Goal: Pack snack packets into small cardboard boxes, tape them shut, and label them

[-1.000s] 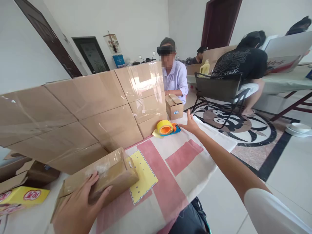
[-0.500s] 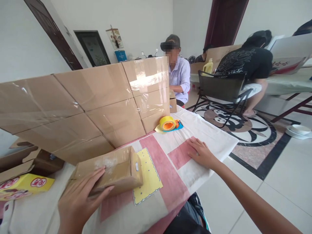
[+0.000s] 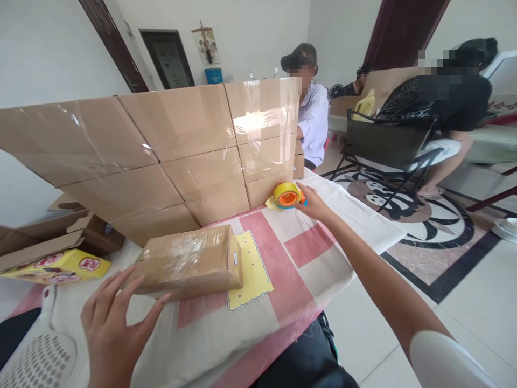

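My left hand is open, thumb and fingers spread, at the near left end of a small brown cardboard box. The box lies flat with clear tape over its top. Partly under its right end is a yellow sheet of paper with a wavy blue edge. My right hand has its thumb and index finger closed around the right rim of a yellow roll of tape with an orange core. Something orange and blue beside the roll is partly hidden by that hand.
A wall of taped cardboard boxes stands along the table's far side. At left are an open carton, a yellow printed box and a white perforated scoop. A person sits behind the boxes; another sits right.
My right hand has gone from flat on the tablecloth to the tape roll, forward and left. My left hand has come off the box top toward me. The view has shifted.
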A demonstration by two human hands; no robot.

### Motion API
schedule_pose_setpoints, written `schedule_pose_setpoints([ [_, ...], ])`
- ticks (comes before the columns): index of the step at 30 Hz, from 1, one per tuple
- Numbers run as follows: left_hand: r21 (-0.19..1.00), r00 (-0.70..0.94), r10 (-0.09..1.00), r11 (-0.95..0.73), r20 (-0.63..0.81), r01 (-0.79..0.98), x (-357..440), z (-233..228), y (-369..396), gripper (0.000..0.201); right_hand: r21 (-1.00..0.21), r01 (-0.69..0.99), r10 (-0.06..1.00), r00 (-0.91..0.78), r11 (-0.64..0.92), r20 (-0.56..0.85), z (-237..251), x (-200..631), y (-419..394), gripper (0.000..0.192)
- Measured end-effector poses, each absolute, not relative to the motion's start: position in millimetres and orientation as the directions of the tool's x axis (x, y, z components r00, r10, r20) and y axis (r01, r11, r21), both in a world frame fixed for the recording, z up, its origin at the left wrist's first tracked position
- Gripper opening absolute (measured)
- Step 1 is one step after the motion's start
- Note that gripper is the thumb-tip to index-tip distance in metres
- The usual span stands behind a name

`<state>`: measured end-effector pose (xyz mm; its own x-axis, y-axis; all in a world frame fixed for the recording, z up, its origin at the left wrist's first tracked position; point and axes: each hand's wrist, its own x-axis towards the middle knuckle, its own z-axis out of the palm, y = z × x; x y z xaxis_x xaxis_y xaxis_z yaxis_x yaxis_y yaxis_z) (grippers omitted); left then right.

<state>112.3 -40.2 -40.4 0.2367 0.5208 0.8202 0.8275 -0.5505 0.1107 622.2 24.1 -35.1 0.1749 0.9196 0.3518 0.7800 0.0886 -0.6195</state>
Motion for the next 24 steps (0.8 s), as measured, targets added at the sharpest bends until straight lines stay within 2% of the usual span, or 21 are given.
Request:
schedule_pose_setpoints([
  [4, 0.219, 0.229, 0.660, -0.524, 0.716, 0.823, 119, -46, -28, 0.055, -0.654, 0.750, 0.962, 0.092, 0.104, 0.258, -18, 639, 70, 0.067],
  [7, 0.286, 0.160, 0.692, -0.482, 0.704, 0.828, 137, -50, -20, 0.050, -0.655, 0.752, 0.979, 0.069, 0.077, 0.194, -9, 637, 76, 0.058],
  [10, 0.352, 0.090, 0.720, -0.439, 0.688, 0.827, 156, -49, -20, 0.053, -0.671, 0.741, 0.976, 0.139, 0.009, 0.166, -4, 629, 70, 0.054],
  [14, 0.411, 0.031, 0.754, -0.392, 0.657, 0.823, 171, -42, -27, 0.058, -0.779, 0.622, 0.950, 0.284, -0.081, 0.128, -5, 620, 61, 0.056],
  [16, 0.380, -0.006, 0.686, -0.395, 0.727, 0.836, 176, -41, -34, 0.056, -0.851, 0.518, 0.933, 0.342, -0.088, 0.111, -8, 614, 53, 0.061],
  [17, 0.346, -0.011, 0.618, -0.425, 0.786, 0.837, 180, -41, -39, 0.050, -0.884, 0.461, 0.927, 0.359, -0.077, 0.107, -10, 610, 48, 0.063],
  [19, 0.259, 0.030, 0.457, -0.556, 0.889, 0.789, 195, -45, -50, 0.028, -0.933, 0.358, 0.924, 0.368, -0.038, 0.103, -15, 598, 38, 0.065],
  [20, 0.228, 0.077, 0.410, -0.643, 0.909, 0.731, 207, -47, -56, 0.015, -0.952, 0.305, 0.926, 0.363, -0.009, 0.108, -18, 591, 33, 0.066],
  [21, 0.234, 0.135, 0.413, -0.723, 0.900, 0.650, 222, -49, -61, 0.005, -0.970, 0.240, 0.928, 0.352, 0.036, 0.121, -20, 582, 28, 0.067],
  [22, 0.297, 0.193, 0.472, -0.771, 0.860, 0.563, 239, -51, -66, 0.003, -0.982, 0.163, 0.929, 0.341, 0.092, 0.144, -22, 572, 23, 0.069],
  [24, 0.578, 0.301, 0.704, -0.704, 0.643, 0.413, 276, -54, -72, 0.010, -0.975, 0.004, 0.921, 0.330, 0.221, 0.210, -24, 551, 14, 0.075],
])
